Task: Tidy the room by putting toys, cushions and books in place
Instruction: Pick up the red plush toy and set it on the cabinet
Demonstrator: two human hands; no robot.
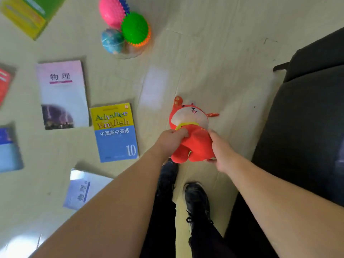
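A red plush toy (pixel 191 127) with a pale face hangs just above the floor, near the middle of the head view. My left hand (pixel 171 139) grips its left side at the neck. My right hand (pixel 221 151) holds its right side and underside. Several books lie flat on the floor to the left: a yellow-and-blue English book (pixel 114 132), a pale physics book (pixel 62 94) and a light blue-white book (pixel 83 189) partly hidden by my left forearm. A cluster of spiky balls lies at the top: pink (pixel 110 11), green (pixel 135 28), and a smooth blue one (pixel 112 40).
A black sofa (pixel 307 118) fills the right side. More books show at the left edge, one red (pixel 4 84), one blue (pixel 9 149). A yellow-green box (pixel 28 15) sits at the top left. My legs and a black shoe (pixel 196 200) stand below the toy.
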